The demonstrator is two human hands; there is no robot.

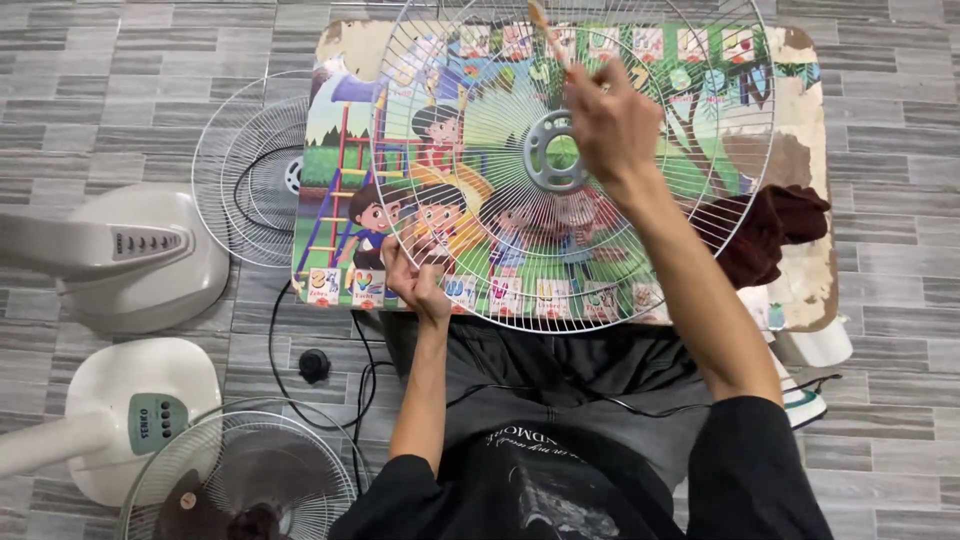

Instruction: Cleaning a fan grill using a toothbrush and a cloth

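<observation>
the left hand [415,283] is clamped on the grille [572,160] rim; a brush [549,33] is pinched in the right hand [612,125]. wires could be bent if pressed hard.

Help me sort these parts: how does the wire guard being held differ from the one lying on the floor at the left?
The held guard is larger, tilted up over the picture table, gripped by the left hand while the right hand works a brush. The floor guard lies flat, untouched, partly under the table. Both are round white wire grilles.
</observation>
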